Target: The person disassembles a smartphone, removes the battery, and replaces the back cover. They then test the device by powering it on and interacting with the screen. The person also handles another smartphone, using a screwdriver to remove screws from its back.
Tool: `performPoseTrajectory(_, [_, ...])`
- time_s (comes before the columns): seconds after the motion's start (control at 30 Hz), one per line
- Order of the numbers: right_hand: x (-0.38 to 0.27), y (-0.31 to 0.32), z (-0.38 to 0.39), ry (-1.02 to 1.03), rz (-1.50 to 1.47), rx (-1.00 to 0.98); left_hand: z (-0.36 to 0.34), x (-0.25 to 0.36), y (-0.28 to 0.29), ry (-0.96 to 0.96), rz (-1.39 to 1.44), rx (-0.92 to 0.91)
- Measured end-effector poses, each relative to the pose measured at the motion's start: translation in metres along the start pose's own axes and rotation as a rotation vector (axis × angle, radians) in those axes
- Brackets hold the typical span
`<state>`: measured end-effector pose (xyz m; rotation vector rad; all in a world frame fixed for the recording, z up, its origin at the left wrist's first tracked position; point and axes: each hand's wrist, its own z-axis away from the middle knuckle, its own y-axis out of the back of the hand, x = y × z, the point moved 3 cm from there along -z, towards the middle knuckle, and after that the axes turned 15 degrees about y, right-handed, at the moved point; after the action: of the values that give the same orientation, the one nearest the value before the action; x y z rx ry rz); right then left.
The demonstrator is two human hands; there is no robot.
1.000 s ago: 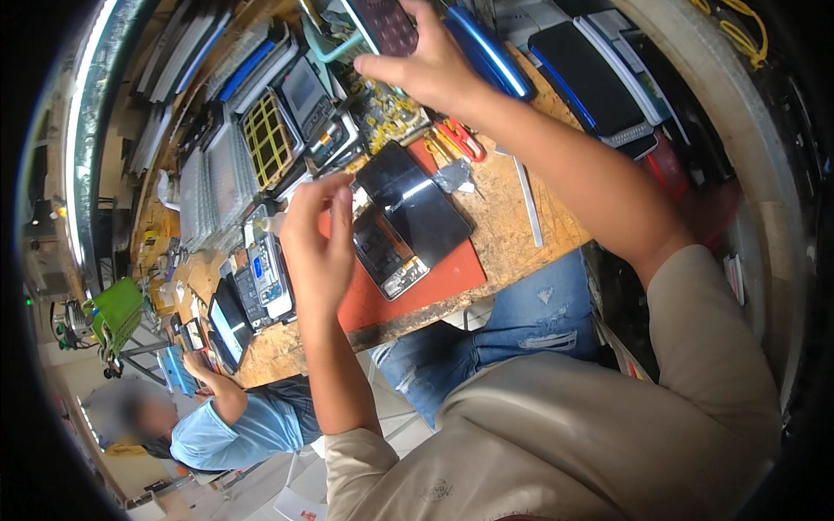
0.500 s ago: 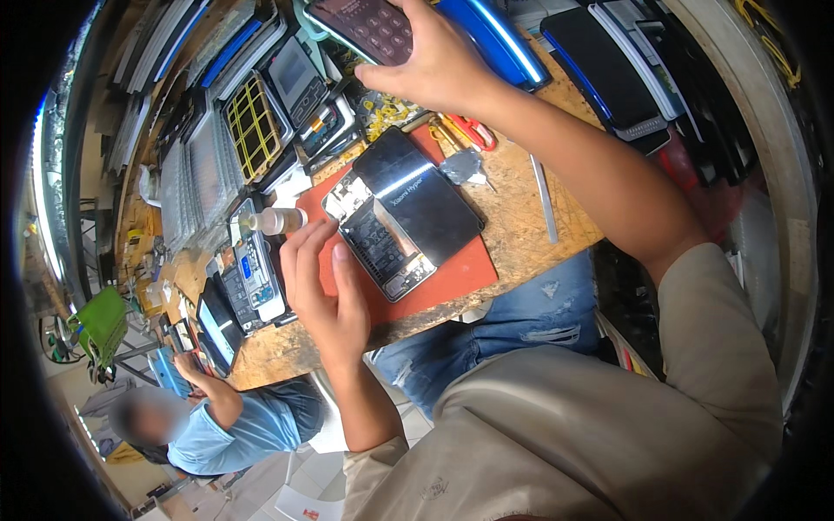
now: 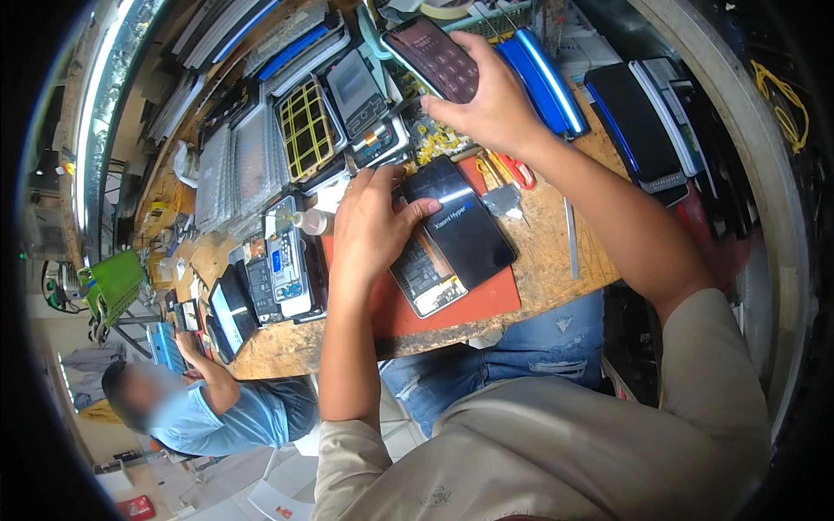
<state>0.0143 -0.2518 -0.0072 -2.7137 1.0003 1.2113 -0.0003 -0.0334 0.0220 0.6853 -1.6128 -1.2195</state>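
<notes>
An opened smartphone lies on a red mat (image 3: 486,300), its inner frame (image 3: 426,278) bare with battery and boards showing. Its black screen (image 3: 473,234) is lit with small white lettering and lies over the frame's right side. My left hand (image 3: 369,221) is closed over the upper end of this phone, thumb on the screen's left edge and fingers bent at the top, partly hiding it. Raised beyond the mat, my right hand (image 3: 499,100) grips another smartphone (image 3: 434,61) by its side, with a dark keypad showing.
Left of the mat stand a small bottle (image 3: 313,221) and other opened phones (image 3: 291,260). Behind are a yellow-gridded frame (image 3: 308,126) and yellow bits. Red-handled pliers (image 3: 519,171) and a metal strip (image 3: 571,239) lie right. A person in blue (image 3: 234,421) sits at left.
My left hand has moved forward and right from beside the opened phone onto its upper end and screen edge. The right hand still holds the keypad phone. The whole view has shifted.
</notes>
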Motion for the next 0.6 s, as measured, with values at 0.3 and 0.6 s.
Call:
performPoseTrajectory(0.3, [-0.004, 0.004, -0.004, 0.052, 0.007, 0.009, -0.015, -0.019, 0.027, 0.207, 0.442, -0.47])
performPoseTrajectory(0.6, [-0.001, 0.006, -0.006, -0.002, -0.124, 0.044, 0.0, -0.002, 0.087, 0.153, 0.601, -0.32])
